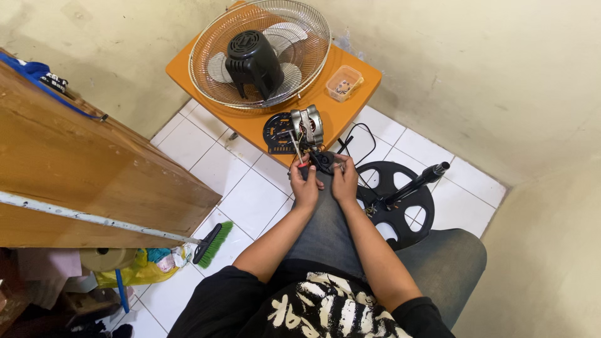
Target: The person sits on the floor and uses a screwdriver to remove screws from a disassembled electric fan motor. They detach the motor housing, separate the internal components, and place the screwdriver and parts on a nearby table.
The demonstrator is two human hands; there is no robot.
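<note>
Both hands grip a small black part [323, 161] over my knee: left hand [305, 184], right hand [344, 178]. Its wires run up to the fan motor [307, 127] on the orange table [350, 87].

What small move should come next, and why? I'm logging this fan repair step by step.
Probably steady the small black part with the right hand while the left hand works on it: both hands already pinch it over the knee, and its wires run to the bare motor at the orange table edge.

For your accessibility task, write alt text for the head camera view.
Seated person's left hand and right hand grip a small black part over their knee, beside a bare fan motor and caged fan head on an orange table.
</note>
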